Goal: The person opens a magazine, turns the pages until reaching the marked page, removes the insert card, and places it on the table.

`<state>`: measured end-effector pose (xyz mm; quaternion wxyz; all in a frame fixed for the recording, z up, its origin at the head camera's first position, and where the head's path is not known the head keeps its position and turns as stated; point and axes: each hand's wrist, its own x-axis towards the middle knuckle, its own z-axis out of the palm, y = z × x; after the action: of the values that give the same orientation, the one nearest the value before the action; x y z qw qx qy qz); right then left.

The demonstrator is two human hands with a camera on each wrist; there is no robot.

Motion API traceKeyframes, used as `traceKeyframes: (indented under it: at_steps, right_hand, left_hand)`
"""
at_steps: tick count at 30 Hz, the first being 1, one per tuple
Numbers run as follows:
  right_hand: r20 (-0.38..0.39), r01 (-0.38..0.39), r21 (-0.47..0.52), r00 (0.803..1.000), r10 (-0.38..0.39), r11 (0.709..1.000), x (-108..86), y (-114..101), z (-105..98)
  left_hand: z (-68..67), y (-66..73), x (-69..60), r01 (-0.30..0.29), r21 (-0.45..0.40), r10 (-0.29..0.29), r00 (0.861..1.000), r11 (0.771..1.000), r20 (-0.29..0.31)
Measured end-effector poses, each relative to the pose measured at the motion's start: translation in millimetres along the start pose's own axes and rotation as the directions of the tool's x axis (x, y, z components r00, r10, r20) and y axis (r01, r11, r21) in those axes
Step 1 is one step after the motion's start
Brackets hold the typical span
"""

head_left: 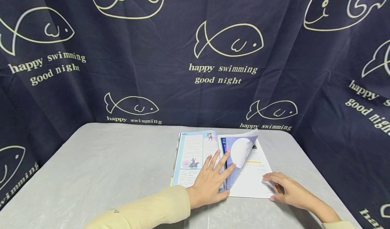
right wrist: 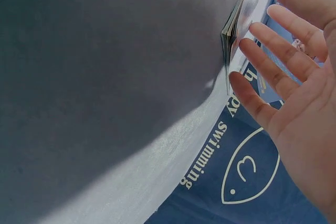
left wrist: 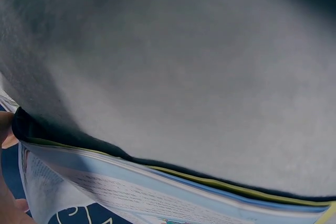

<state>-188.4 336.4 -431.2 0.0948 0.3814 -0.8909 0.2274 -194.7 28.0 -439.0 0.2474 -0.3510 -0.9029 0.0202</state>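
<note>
Presently, the open magazine lies spine near-to-far, its raised page just right of the nearer, flat-spread left hand and to the far left of the relaxed right hand.

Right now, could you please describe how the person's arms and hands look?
The left sleeve is pale yellow, long, with a small dark marking; the right sleeve, only partly in view, is pale yellow too. The left hand and right hand are bare, without gloves.

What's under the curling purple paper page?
Beneath the curling purple paper page, a white printed page with a yellow stripe shows; the white page's left part is hidden.
</note>
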Motion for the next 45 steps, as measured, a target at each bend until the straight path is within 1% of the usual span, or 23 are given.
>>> traceKeyframes:
  at_steps: [5, 11, 17, 21, 27, 34, 41, 45]
  right_hand:
    - [-0.008, 0.039, 0.006, 0.999, -0.039, 0.999, -0.2, 2.6, 1.2]
    - [-0.019, 0.061, -0.011, 0.998, -0.061, 0.998, -0.3, 3.4, 2.2]
    - [-0.014, 0.052, 0.000, 0.999, -0.052, 0.999, 0.1, 1.9, 0.8]
    - [0.000, 0.044, 0.004, 0.999, -0.044, 0.999, -0.1, 1.3, -1.7]
    - [0.008, 0.053, -0.009, 0.999, -0.053, 0.999, -0.1, 1.3, -5.3]
    - [-0.007, 0.095, 0.049, 0.995, -0.095, 0.994, 0.4, 2.4, -5.1]
    - [-0.013, 0.099, 0.004, 0.995, -0.099, 0.995, -0.5, 4.3, -5.4]
    - [-0.009, 0.088, -0.017, 0.996, -0.088, 0.996, -1.4, 6.8, -6.0]
  left_hand:
    - [0.9, -0.4, -0.4, -0.009, 0.012, 0.009, 1.000, 1.000, 0.001]
    - [1.3, -0.6, -1.4, -0.005, 0.006, 0.005, 1.000, 1.000, 0.030]
    - [1.4, -0.4, -1.5, -0.011, -0.025, 0.013, 0.997, 1.000, 0.076]
    - [1.9, -0.5, -1.7, -0.019, -0.038, 0.022, 0.995, 0.999, 0.095]
    - [3.4, -0.8, -1.7, -0.030, -0.047, 0.033, 0.996, 0.998, 0.082]
    - [3.9, -1.2, -2.6, -0.029, -0.057, 0.034, 0.996, 0.998, 0.087]
    - [4.0, -2.4, -4.0, -0.022, -0.059, 0.027, 0.996, 0.998, 0.085]
    - [3.7, -2.9, -4.1, -0.026, -0.065, 0.031, 0.996, 0.998, 0.083]
